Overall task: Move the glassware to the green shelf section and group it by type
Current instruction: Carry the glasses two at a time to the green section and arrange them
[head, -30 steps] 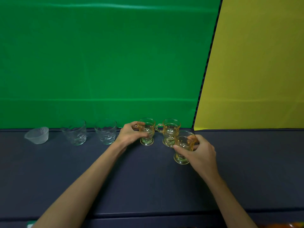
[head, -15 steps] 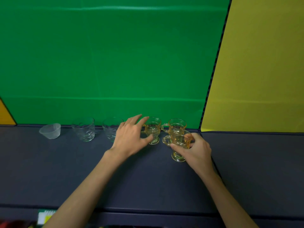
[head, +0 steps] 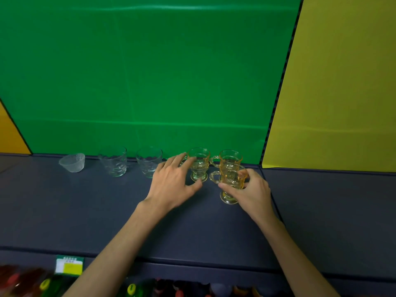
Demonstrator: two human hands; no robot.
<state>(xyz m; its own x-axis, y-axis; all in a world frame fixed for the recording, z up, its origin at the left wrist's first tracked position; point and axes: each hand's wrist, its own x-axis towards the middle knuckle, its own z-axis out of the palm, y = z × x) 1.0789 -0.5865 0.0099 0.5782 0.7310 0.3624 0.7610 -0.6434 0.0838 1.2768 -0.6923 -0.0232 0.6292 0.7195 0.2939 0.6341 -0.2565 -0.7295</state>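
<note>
Glassware stands in a row along the green back panel on a dark shelf. From the left: a small frosted bowl, two clear tumblers, then two amber footed mugs. A third amber mug stands in front of the right one; my right hand grips it by the bowl, handle pointing left. My left hand hovers with straight spread fingers beside the left amber mug, fingertips near its rim, holding nothing.
A yellow panel bounds the shelf section on the right, an orange one on the left. Below the shelf's front edge sit a green-and-yellow label and several bottle tops.
My left hand let go of the left amber mug and opened. My right hand slid the third amber mug closer in front of the right mug.
</note>
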